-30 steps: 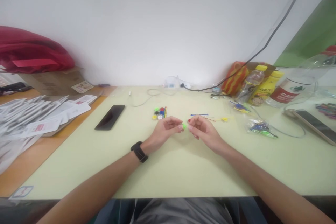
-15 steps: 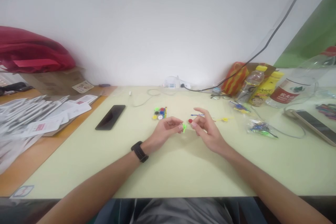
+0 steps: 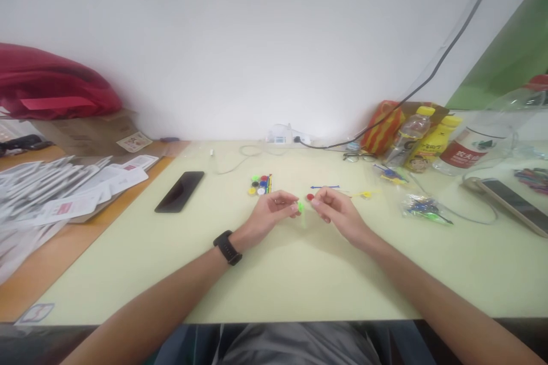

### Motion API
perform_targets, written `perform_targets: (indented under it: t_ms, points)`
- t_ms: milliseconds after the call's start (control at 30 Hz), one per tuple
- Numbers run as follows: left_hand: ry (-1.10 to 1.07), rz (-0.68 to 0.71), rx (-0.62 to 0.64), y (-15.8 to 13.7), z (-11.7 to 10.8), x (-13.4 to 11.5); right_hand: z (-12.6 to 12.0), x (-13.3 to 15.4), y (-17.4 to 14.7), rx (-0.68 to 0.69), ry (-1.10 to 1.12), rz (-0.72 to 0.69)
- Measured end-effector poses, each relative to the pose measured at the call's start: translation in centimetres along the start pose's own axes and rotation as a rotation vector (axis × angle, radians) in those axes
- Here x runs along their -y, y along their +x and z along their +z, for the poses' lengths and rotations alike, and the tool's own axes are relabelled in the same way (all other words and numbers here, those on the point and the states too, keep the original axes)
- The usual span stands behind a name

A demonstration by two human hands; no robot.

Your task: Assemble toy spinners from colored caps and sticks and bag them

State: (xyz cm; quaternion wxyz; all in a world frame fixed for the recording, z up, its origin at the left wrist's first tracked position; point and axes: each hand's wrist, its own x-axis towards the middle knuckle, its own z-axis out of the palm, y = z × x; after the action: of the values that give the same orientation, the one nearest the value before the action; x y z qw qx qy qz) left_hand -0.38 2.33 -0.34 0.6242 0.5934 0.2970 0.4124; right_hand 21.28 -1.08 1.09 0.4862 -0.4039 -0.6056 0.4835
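Two bare hands close together above the middle of a pale yellow-green table (image 3: 299, 274). Left hand (image 3: 268, 214), black watch (image 3: 227, 247) on its wrist, fingertips pinched on a small bright green plastic piece (image 3: 300, 207), held just off the tabletop. Right hand (image 3: 336, 211) just beside it, fingers curled, fingertips closed on a tiny red piece (image 3: 310, 197), not quite touching the green one. Just beyond the left hand, a cluster of small coloured round caps (image 3: 259, 184); beyond the right hand, a thin blue stick (image 3: 325, 187) and a yellow piece (image 3: 365, 194). Further left, a black phone (image 3: 180, 190) lying flat, then a spread of white packets (image 3: 64, 194). Far right, clear bags of coloured parts (image 3: 422, 207) and several drink bottles (image 3: 428, 142) by the wall.
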Motion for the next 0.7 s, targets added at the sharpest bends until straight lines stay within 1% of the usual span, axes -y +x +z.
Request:
perform_targets:
  t_ms: [133,300,400,567,633,700]
  points:
    - [0.008,0.004,0.033,-0.1,0.2,-0.1,0.4,-0.4,-0.2,0.083,-0.020,-0.024]
    - [0.023,-0.025,0.047,-0.1,0.4,0.0,0.4,-0.7,-0.2,0.144,-0.077,-0.015]
    - [0.015,-0.039,0.035,-0.1,0.4,0.1,0.4,-0.8,-0.2,0.138,-0.063,-0.004]
    - [-0.029,-0.074,0.014,0.1,0.2,0.2,0.4,-1.1,-0.2,0.112,0.025,0.028]
    - [-0.047,-0.091,0.003,0.1,0.1,0.3,0.3,-1.4,-0.1,0.081,0.028,0.032]
    - [-0.072,-0.101,-0.005,0.2,0.1,0.4,0.2,-1.8,0.0,0.032,-0.015,0.038]
